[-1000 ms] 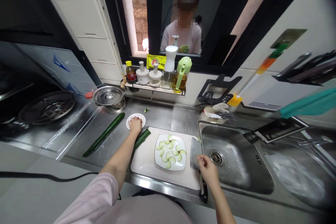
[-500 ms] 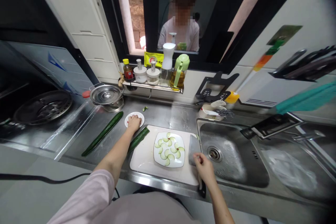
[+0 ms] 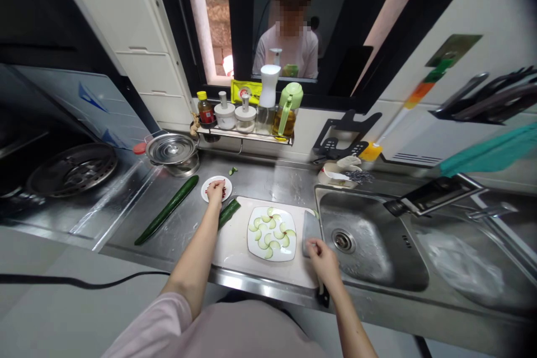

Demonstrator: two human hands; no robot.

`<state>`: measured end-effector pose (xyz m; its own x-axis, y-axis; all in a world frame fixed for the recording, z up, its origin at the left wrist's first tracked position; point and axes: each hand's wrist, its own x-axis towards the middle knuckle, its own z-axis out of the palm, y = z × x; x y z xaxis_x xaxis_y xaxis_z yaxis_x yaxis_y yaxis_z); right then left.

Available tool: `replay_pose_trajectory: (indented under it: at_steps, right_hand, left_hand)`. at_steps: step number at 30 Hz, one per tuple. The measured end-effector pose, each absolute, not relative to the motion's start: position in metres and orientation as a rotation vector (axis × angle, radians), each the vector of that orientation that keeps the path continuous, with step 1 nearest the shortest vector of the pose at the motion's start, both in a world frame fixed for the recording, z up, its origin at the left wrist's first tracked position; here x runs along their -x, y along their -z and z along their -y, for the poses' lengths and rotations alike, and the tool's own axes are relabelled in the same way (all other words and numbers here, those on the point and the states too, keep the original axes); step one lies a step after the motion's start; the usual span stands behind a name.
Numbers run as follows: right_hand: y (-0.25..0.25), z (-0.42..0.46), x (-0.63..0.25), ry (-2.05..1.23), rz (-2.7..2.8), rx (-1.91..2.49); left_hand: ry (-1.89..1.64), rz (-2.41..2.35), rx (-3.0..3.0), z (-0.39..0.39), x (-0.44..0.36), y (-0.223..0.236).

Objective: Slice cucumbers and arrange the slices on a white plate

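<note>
My left hand [image 3: 215,192] is over a small white plate [image 3: 204,190] of red bits [image 3: 222,191], its fingers pinched together among them; what they hold is too small to make out. My right hand [image 3: 324,260] hovers by a kitchen knife [image 3: 311,227] at the cutting board's right edge, thumb and fingers pinched, their contents not clear. On the white cutting board [image 3: 233,241] stands a square plate [image 3: 252,248] with pale green cucumber slices [image 3: 268,239] arranged in curved swirls. A cut cucumber piece [image 3: 229,212] rests at the board's left, partly behind my left forearm.
A whole cucumber [image 3: 168,210] lies on the steel counter at left, near a lidded pot [image 3: 173,152]. Right of the board is a sink [image 3: 373,257] with a tap [image 3: 436,199]. Behind, a rack [image 3: 247,137] holds bottles and jars. Green scraps [image 3: 232,170] lie behind the small plate.
My left hand has drawn its fingers together over the small plate, showing more of the red bits. The right hand stays near the knife, slightly shifted. The view has tilted a little.
</note>
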<state>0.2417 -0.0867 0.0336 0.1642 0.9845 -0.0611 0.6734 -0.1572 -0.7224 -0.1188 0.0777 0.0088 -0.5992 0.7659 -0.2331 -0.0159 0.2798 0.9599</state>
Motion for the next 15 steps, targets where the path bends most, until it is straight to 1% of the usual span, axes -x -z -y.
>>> replay_pose_trajectory:
  at_steps: [4, 7, 10, 15]
  right_hand:
    - [-0.034, 0.084, -0.235, -0.753, 1.579, 1.856]
    - [-0.042, 0.079, -0.225, -0.791, 1.591, 1.8]
    - [-0.059, 0.073, -0.21, -0.813, 1.599, 1.725]
    - [-0.093, 0.064, -0.181, -0.903, 1.646, 1.525]
  left_hand:
    - [-1.382, -1.701, -0.6, -0.057, 0.097, -0.025]
    - [-1.368, -1.426, -0.565, -0.033, 0.076, -0.041]
    - [-1.306, -1.349, -0.746, -0.008, 0.056, -0.06]
    - [-1.297, -1.313, -1.206, 0.021, 0.032, -0.09]
